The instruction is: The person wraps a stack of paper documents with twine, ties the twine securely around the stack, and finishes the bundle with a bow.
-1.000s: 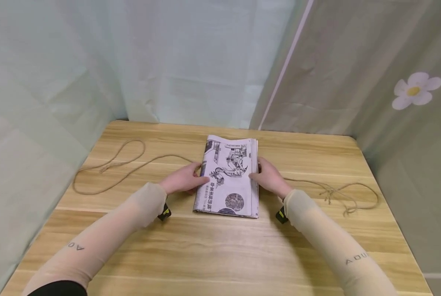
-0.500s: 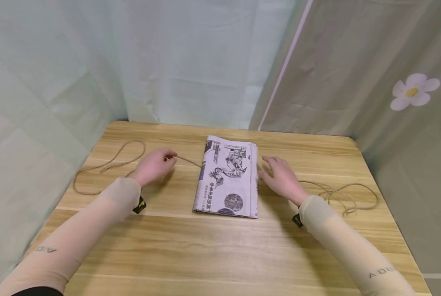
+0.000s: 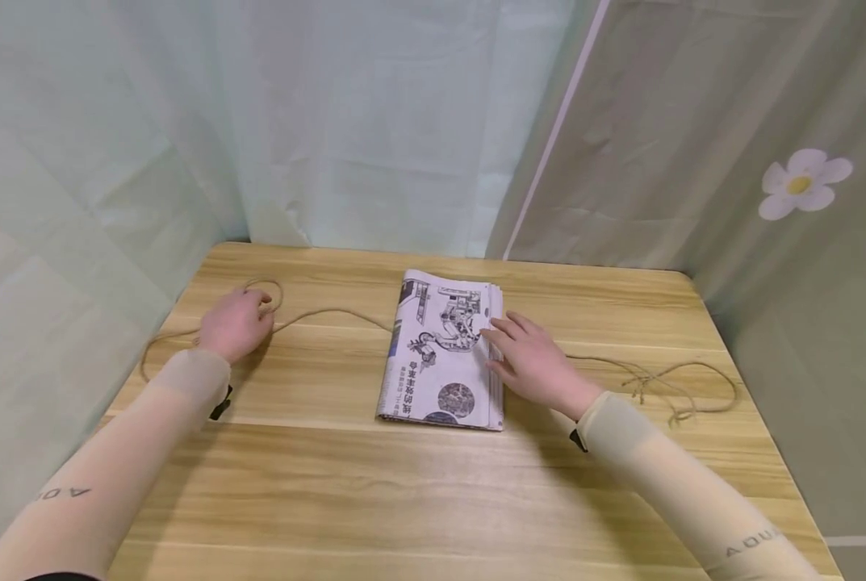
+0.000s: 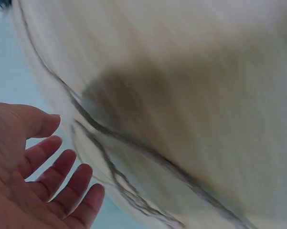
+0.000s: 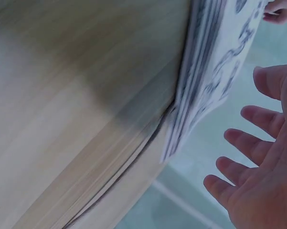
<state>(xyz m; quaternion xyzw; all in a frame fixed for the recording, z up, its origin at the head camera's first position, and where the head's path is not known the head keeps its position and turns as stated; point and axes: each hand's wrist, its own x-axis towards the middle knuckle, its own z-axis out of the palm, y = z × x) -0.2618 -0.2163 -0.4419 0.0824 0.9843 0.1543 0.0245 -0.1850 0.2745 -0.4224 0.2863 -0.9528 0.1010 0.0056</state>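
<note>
A folded newspaper stack (image 3: 443, 379) lies in the middle of the wooden table, printed side up. Thin brown twine (image 3: 331, 311) passes beneath it, coming out on both sides. Over the looped left end of the twine is my left hand (image 3: 238, 324), fingers loosely bent and holding nothing; the left wrist view shows the twine strands (image 4: 148, 151) beyond its fingertips. My right hand (image 3: 537, 363) hovers at the newspaper's right edge with fingers spread, its fingertips overlapping the paper in the head view. In the right wrist view the stacked page edges (image 5: 193, 81) stand beside that hand.
The twine's knotted right end (image 3: 683, 391) lies in loops on the right of the wooden table (image 3: 433, 500). Pale curtains (image 3: 396, 121) hang behind and at both sides, close to the table edges.
My left hand has let go of the newspaper's left edge and moved left to the twine loop. My right hand has released the right edge, drawn back, then come over the paper's edge.
</note>
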